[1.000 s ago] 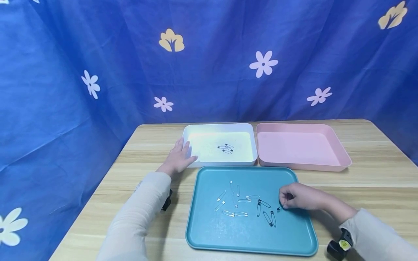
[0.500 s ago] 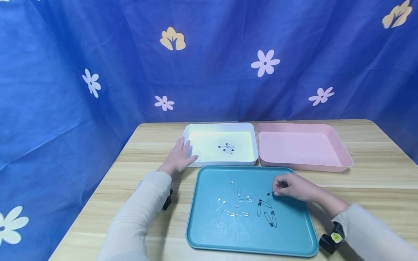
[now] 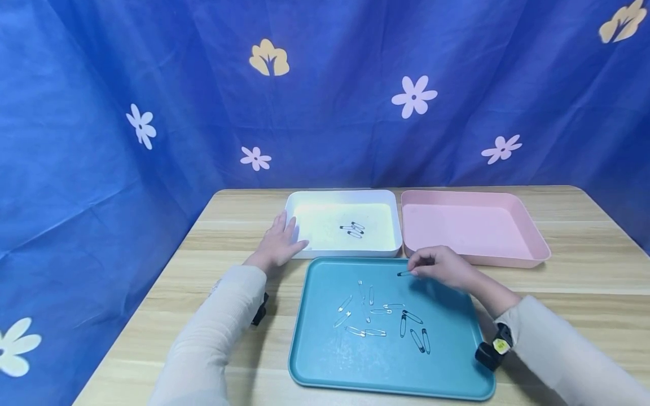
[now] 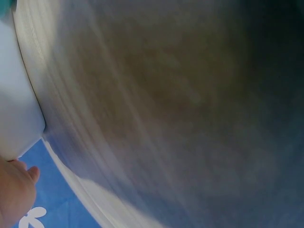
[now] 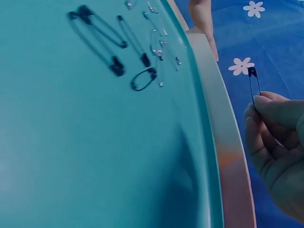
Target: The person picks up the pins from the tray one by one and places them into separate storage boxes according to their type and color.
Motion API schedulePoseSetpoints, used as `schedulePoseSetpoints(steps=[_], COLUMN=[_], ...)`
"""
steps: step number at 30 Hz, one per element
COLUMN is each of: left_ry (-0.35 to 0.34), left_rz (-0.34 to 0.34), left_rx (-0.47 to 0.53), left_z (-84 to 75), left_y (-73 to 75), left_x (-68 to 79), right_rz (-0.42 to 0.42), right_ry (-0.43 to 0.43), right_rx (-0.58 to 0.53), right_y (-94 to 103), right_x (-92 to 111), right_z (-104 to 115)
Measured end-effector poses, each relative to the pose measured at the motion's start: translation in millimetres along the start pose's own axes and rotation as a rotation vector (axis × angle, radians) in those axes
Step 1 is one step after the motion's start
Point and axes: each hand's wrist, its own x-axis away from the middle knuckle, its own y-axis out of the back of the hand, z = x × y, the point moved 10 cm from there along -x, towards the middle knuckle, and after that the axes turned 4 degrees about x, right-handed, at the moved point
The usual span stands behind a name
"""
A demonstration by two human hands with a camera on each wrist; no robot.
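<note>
A black safety pin [image 5: 254, 85] is pinched between thumb and fingers of my right hand [image 3: 442, 266], its dark clasp end sticking out. In the head view that hand is above the far right part of the teal tray [image 3: 386, 372]. On the tray lie several silver safety pins [image 3: 374, 332] to the left and several black safety pins [image 3: 425, 341] nearer its middle. My left hand [image 3: 276, 242] rests with spread fingers at the left edge of the white bin [image 3: 304, 254]. Inside that bin lie several black safety pins [image 3: 354, 234]; the left wrist view shows only part of the hand.
The pink bin [image 3: 467, 225] stands right of the white one, behind the tray. Wooden tabletop [image 3: 584, 270] shows around them. A blue flowered cloth [image 3: 325, 113] hangs behind the table.
My right hand has lifted the black safety pin from the tray's right side and carried it away from me and leftward, toward the bins. The left hand stays in place.
</note>
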Motion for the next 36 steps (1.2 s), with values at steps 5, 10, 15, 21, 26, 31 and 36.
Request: schedulePoseSetpoints(steps=[5,10,15,21,26,31,36], left_ry=[-0.002,0.000,-0.006,-0.003,-0.004,-0.002,-0.002], left_rz=[0.002,0.005,-0.011,-0.009,-0.012,-0.012,-0.010], left_rx=[0.006,-0.005,-0.011,-0.007,-0.010,-0.011,-0.008], left_z=[0.6,-0.1,-2.3,-2.5,-2.8,-3.4,-3.5], left_y=[0.6,-0.2,1.2,1.4,2.2,2.5,2.3], left_x=[-0.2,0.5,1.1,1.4,1.2,2.1,2.8], right_rz=[-0.047,-0.099,-0.117,-0.157,-0.177,-0.174,-0.157], right_ry=[0.010,-0.011,-0.076,-0.140,-0.176,-0.156,-0.182], right_rx=[-0.051,-0.072,-0.149,-0.150,-0.159,-0.151,-0.091], right_y=[5.3,9.5,8.0,5.9,3.2,-0.5,-4.4], right_x=[-14,-26,-37,-52,-65,-78,-92], right_z=[6,8,6,3,0,0,-1])
